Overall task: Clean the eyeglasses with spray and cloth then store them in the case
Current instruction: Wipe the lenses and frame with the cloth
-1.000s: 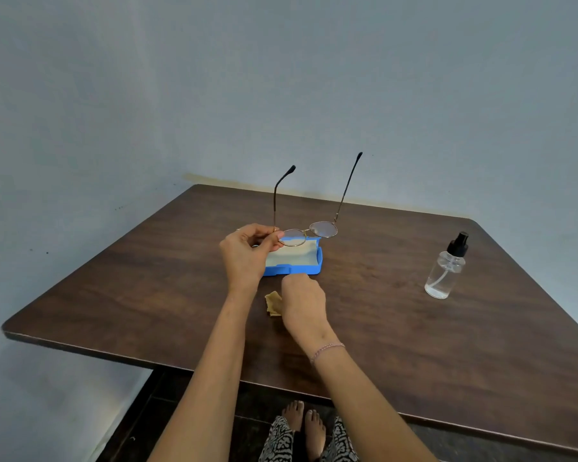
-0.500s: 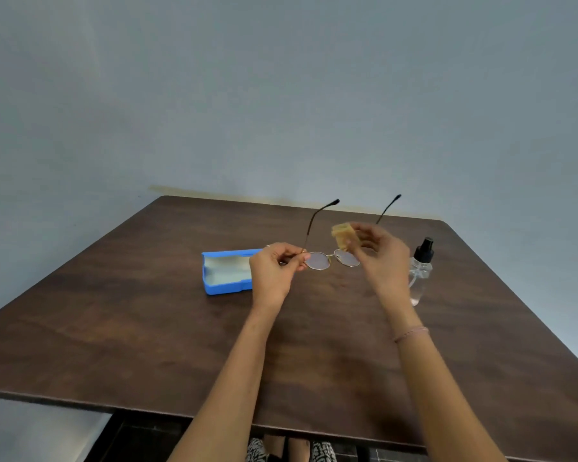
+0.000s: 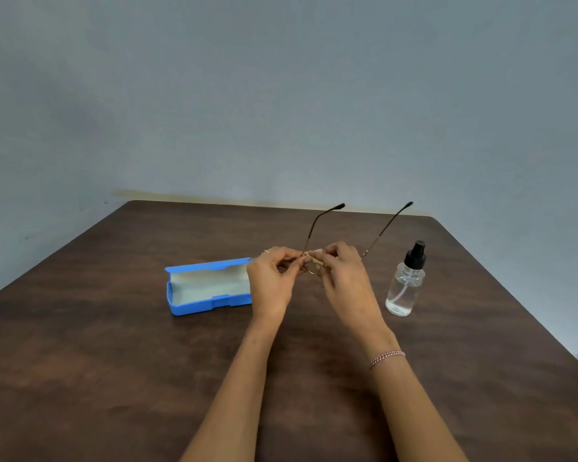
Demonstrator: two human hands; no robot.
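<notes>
Thin metal-framed eyeglasses point(image 3: 314, 228) are held above the table with both temples unfolded, pointing away from me. My left hand point(image 3: 271, 281) pinches the frame at the left lens. My right hand point(image 3: 346, 278) pinches a small tan cloth point(image 3: 315, 256) against a lens; most of the cloth and the lenses are hidden by my fingers. An open blue case point(image 3: 207, 286) with pale lining lies on the table just left of my left hand. A clear spray bottle point(image 3: 406, 283) with a black pump top stands upright to the right of my right hand.
The dark brown wooden table point(image 3: 114, 361) fills the lower view, its far edge against a grey wall point(image 3: 281, 95) and its right edge slanting down at the right.
My right hand lifted the cloth off the table and brought it to the glasses. Both hands now pinch close together at the lenses. The view shifted, so the case appears further left.
</notes>
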